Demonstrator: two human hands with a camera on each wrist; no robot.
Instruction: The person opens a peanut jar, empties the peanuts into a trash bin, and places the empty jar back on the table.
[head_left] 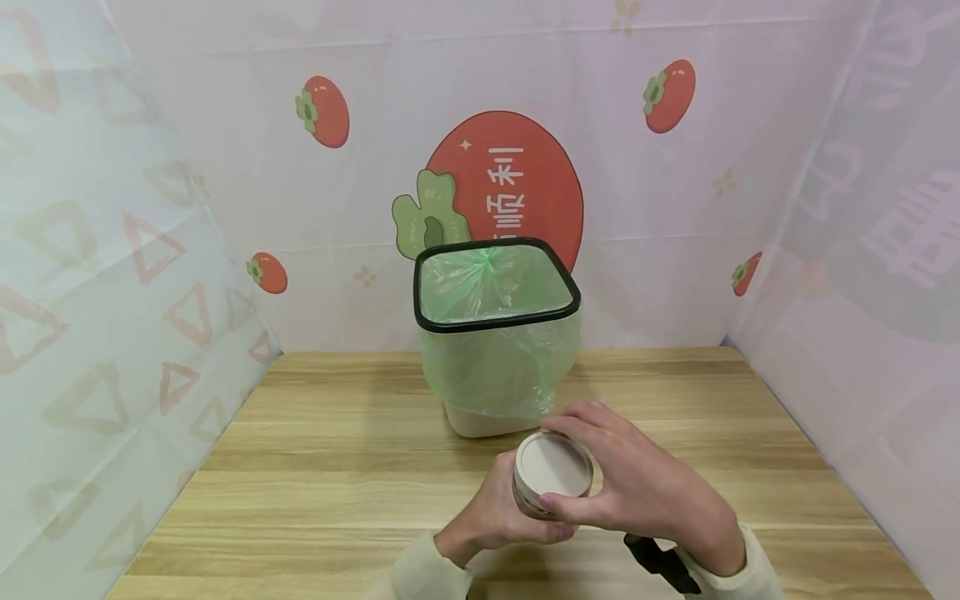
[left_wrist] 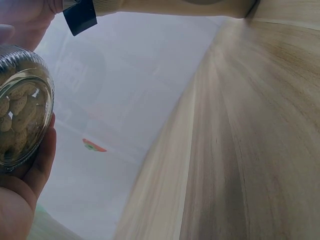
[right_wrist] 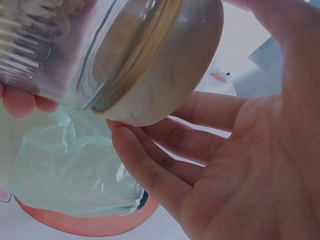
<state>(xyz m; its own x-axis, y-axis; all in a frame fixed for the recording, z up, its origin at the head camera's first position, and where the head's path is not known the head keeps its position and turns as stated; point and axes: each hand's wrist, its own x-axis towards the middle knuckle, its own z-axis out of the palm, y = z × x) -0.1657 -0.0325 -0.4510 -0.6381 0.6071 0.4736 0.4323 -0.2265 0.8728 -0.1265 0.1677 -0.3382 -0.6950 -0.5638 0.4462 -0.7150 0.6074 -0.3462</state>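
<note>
A ribbed glass jar [right_wrist: 55, 65] with a cream-white lid [head_left: 553, 467] is held above the wooden table. Through its base in the left wrist view, brown rounded pieces [left_wrist: 20, 112] are visible; their kind is unclear. My left hand [head_left: 491, 510] grips the jar's body from the left and below. Around the lid's edge, the thumb and fingers of my right hand [head_left: 648, 479] hold on from the right. In the right wrist view, the lid sits on the jar, with a tan band just beneath it.
Behind the hands stands a pale bin [head_left: 480, 425] lined with a green plastic bag [head_left: 487, 367] under a black rim [head_left: 502, 323]. Printed cloth walls [head_left: 225, 167] enclose the wooden table [head_left: 322, 467] at the back and both sides.
</note>
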